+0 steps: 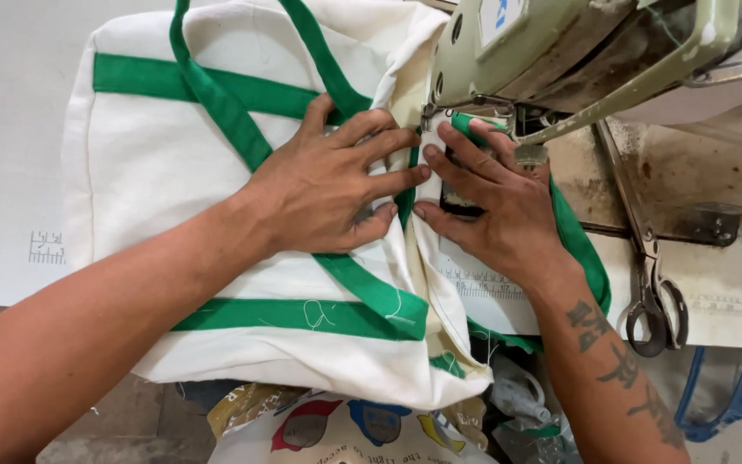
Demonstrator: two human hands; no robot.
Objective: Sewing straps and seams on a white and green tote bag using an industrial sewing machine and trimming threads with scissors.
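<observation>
I take the sewing machine head (pixel 577 51) as my landmark, a worn pale-green casting at the top right. My left hand (pixel 337 185) lies flat just left of it, fingers spread apart and pressing down on the cream canvas bag (pixel 156 172), gripping nothing. The fingertips cross a green strap (pixel 225 112) that runs diagonally over the bag, and green bands (pixel 294 314) run across the cloth above and below my hand. My right hand (pixel 491 202) rests directly below the machine head, fingers extended and apart, pushing a folded edge of bag cloth and green binding (pixel 581 245) toward the needle area; it pins the fabric flat and is not closed round it. The two hands' fingertips nearly meet at the seam. The bag spreads left from the machine head across the white table (pixel 10 129), its near edge hanging over the front. A pair of scissors (pixel 654 296) lies on the table below the machine head, right of my tattooed wrist. Printed sacks (pixel 345 430) sit under the table edge.
</observation>
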